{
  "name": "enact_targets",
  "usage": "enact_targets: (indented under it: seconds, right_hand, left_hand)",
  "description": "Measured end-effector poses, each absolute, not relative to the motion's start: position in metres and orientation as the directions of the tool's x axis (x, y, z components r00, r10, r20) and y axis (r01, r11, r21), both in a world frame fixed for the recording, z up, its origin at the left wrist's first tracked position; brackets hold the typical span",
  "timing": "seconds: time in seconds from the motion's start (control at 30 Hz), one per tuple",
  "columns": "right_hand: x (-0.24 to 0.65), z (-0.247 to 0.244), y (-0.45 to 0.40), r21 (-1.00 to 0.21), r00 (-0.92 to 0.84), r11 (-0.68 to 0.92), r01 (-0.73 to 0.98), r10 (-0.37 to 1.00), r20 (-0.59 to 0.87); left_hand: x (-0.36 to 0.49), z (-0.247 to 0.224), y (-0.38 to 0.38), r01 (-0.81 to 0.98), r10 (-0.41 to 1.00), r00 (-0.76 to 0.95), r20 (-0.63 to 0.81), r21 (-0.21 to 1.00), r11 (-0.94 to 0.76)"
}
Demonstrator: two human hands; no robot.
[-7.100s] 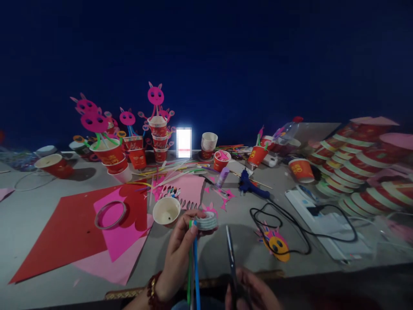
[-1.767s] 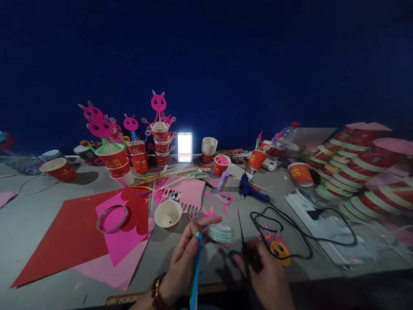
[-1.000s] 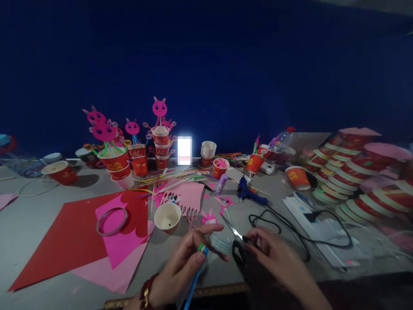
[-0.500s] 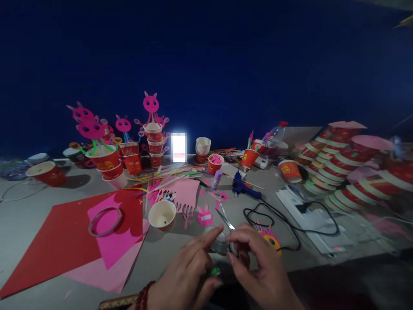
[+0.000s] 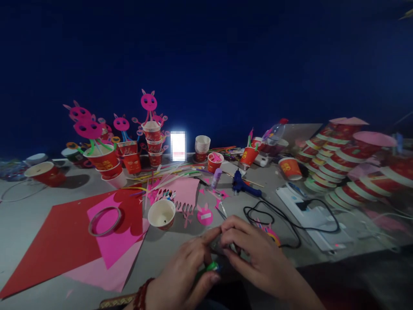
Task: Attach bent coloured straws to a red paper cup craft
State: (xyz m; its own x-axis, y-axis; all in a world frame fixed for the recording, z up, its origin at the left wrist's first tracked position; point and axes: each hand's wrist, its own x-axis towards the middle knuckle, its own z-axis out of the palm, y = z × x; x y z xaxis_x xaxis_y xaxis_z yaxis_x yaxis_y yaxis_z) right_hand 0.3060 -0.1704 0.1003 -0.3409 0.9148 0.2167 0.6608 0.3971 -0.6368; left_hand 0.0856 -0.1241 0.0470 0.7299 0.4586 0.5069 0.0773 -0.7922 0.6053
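My left hand (image 5: 183,267) is closed around a small shiny green object (image 5: 212,266), mostly hidden between thumb and fingers, so its kind is unclear. My right hand (image 5: 251,254) meets it from the right, fingers curled and pinched together; what they grip is hidden. Something clear (image 5: 217,245) shows between the fingertips of both hands. Just beyond the right fingers the blades of a pair of scissors (image 5: 222,209) stick out, the handles covered. A pink rabbit-head cutout (image 5: 204,215) lies beyond my fingers, and a white-rimmed paper cup (image 5: 161,214) stands left of it.
Red card (image 5: 48,241) and pink paper under a ring (image 5: 105,221) lie left. Cup figures (image 5: 149,102) stand behind. A blue glue gun (image 5: 245,187), its cord and a white power strip (image 5: 306,224) are right, with stacked red cups (image 5: 335,163) beyond.
My right hand has shifted slightly left and up, closing in on my left fingertips and covering more of the scissors. My left hand stays nearly in place, with the green object still in it.
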Motion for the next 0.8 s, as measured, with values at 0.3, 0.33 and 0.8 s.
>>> enact_targets:
  seconds: [0.3,0.33,0.8]
  right_hand:
    - [0.313,0.097,-0.165,-0.740,-0.341,0.371,0.561,0.918,0.201]
    - [0.313,0.096,-0.165,-0.745,-0.344,0.367,0.556,0.918,0.196]
    - [0.296,0.066,-0.161,-0.822,-0.116,0.289,0.491,0.957,0.267]
  left_hand:
    - [0.086,0.051,-0.122,0.041,0.472,0.738,0.482,0.666,-0.744]
    - [0.087,0.051,-0.122,0.040,0.474,0.734,0.486,0.666,-0.745]
    - [0.090,0.040,-0.126,0.034,0.556,0.664,0.500,0.723,-0.690]
